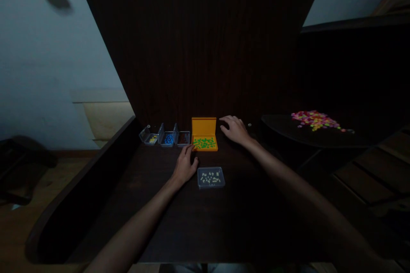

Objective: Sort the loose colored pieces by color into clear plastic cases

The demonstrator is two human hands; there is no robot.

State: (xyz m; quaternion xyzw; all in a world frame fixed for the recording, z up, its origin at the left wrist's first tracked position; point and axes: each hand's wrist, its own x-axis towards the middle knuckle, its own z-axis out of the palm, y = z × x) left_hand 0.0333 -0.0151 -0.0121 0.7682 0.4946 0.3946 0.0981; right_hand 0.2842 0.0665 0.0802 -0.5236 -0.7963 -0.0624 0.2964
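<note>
An orange box (204, 126) stands with its lid raised at the back of the dark table, and small green pieces (205, 143) lie inside it. My left hand (185, 165) is by the box's front left corner, fingers stretched out; whether the fingertips touch it I cannot tell. To the right of the raised lid is my right hand (235, 129), its fingers apart and holding nothing. Nearer to me sits a clear plastic box (211, 186) with small pale pieces (209, 178) in it.
Left of the orange box, three clear lidded boxes stand open in a row, holding yellow pieces (153, 139), blue pieces (168, 138) and dark reddish pieces (183, 138). A raised side board (86, 183) edges the table's left. Colourful pieces (317, 120) are heaped on a dark surface at right.
</note>
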